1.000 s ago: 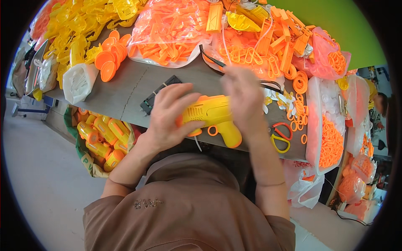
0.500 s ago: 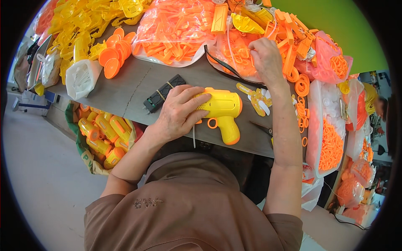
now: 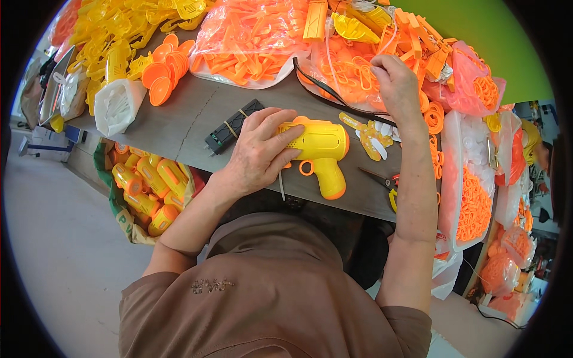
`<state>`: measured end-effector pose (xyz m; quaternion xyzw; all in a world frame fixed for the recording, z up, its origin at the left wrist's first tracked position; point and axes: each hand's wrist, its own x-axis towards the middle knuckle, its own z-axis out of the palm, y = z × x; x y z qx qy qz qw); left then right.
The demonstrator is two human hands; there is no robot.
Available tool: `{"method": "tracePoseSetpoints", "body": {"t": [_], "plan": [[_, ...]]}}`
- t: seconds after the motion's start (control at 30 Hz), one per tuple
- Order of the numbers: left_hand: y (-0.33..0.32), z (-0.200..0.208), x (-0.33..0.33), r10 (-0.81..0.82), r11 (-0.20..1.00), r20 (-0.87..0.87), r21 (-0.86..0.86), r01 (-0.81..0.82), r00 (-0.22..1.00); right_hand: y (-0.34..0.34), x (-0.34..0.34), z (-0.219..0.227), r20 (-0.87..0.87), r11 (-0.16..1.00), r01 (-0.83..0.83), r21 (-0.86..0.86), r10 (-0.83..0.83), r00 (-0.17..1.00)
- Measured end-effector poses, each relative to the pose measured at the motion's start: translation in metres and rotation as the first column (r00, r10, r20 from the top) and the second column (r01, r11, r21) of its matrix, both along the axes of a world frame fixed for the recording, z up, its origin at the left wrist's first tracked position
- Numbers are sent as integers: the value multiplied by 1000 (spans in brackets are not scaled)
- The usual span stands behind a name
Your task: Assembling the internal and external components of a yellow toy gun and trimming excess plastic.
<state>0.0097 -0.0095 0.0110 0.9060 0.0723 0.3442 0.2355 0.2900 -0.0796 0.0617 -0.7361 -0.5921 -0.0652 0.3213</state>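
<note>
A yellow toy gun (image 3: 327, 142) with orange trim lies on its side on the grey table, its grip pointing toward me. My left hand (image 3: 259, 149) wraps over its rear end, fingers closed on the body near the orange trigger ring. A white strip hangs below that hand at the table edge. Farther right, my right hand (image 3: 399, 88) is raised by an open clear bag (image 3: 340, 74) of orange parts, next to some orange loops (image 3: 364, 70). Its fingers are pinched together; what they hold, if anything, is hidden. A black block (image 3: 234, 128) with a band round it lies left of the gun.
Scissors (image 3: 393, 200) and shiny sticker pieces (image 3: 373, 143) lie right of the gun. Orange cups (image 3: 160, 77), yellow parts (image 3: 128, 42) and a white bag (image 3: 119, 108) fill the far left. A tub (image 3: 452, 191) of small orange rings stands right. Below left, a sack (image 3: 143, 238) holds yellow-orange toys.
My right hand has shifted slightly right beside the bag, its fingers still pinched. The toy gun sits a little farther up and right in view, my left hand still on it.
</note>
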Motion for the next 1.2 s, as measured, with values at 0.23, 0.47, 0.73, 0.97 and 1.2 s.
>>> {"method": "tracePoseSetpoints", "body": {"t": [0.23,0.47,0.73,0.97,1.2], "plan": [[3,3,-1,-41,999,-58,-11,40,997,-9,-13,21,-699,987,114,-111,-159,697],[8,0,-3,-62,996,-12,-62,61,998,-49,-76,13,-448,960,-279,-3,248,859],[5,-1,0,-72,994,24,-79,74,997,-73,-124,-11,-188,981,-194,-2,190,964],[8,-4,-1,-108,993,41,61,105,993,-71,-127,-6,-104,981,-185,-62,178,978],[10,5,-5,-152,964,-50,213,159,987,-71,-131,-10,-76,985,-154,-73,149,986]]}}
